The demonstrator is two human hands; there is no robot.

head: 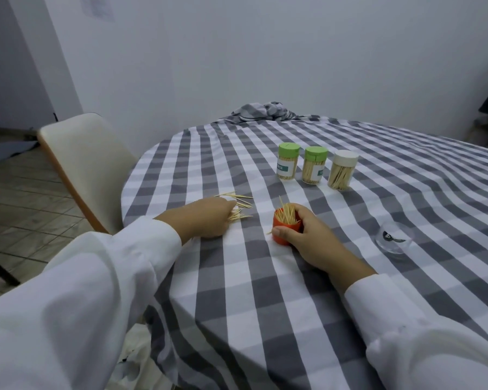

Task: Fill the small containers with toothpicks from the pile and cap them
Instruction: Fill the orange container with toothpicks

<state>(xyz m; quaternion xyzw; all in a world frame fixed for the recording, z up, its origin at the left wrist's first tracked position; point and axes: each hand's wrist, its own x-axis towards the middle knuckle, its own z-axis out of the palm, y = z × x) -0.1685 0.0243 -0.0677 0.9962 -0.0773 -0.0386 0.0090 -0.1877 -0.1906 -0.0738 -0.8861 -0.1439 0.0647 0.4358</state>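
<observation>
Right hand [307,237] wraps the orange container [286,228], thumb across its near side, fingers curled round the far side; container stands on the checked tablecloth [265,291], open, a tuft of toothpicks sticking up out of its mouth, one leaning well out.

Left hand [209,220] lies knuckles-up on the toothpick pile [238,206], off to the left of the held container. Fingertips are buried under the hand; whether they pinch any sticks or only press on them, cannot tell.

Beyond the grip, toward the wall: three capped containers in a row, two green-lidded [288,161] [315,164], one white-lidded [344,169], all filled.

Risks, as judged:
- Sticks standing unevenly may jam or snap under a cap; the leaning one likely catches the rim.
- Loose cloth could slide or ruck under the container if the hand shifts, tipping it.
- A loose stick lies at the container's base, easily missed.

Hard to read: clear lid-like object [393,237] right of the grip, nearly invisible against the cloth. How full the container is, hidden by the fingers. No orange cap seen.
</observation>
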